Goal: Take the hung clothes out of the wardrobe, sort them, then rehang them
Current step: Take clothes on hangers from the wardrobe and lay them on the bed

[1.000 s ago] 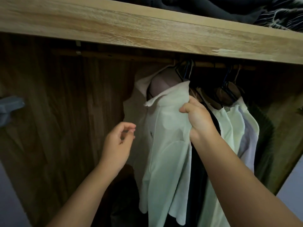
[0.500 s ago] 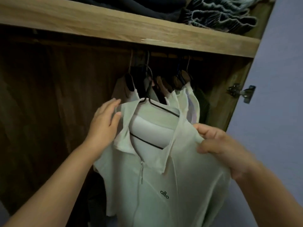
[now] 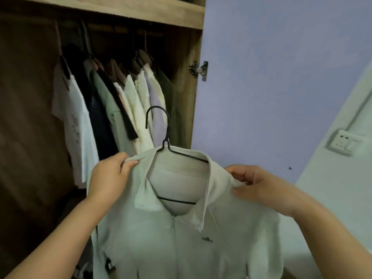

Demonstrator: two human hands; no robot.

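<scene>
A pale green zip jacket with a small black logo hangs on a black wire hanger, out in front of the wardrobe and off the rail. My left hand pinches its left shoulder beside the collar. My right hand grips its right shoulder. The hanger's hook is free in the air. Several other garments, white, dark, green, cream and lilac, still hang on the rail inside the wardrobe.
The wooden wardrobe has a top shelf and a right side panel with a metal hinge. A lilac wall stands to the right, with a white socket plate. The wardrobe's left part is dark.
The jacket on its hanger has come off the rail and out toward me, to the right. My left hand has closed on its left shoulder. The view has swung right.
</scene>
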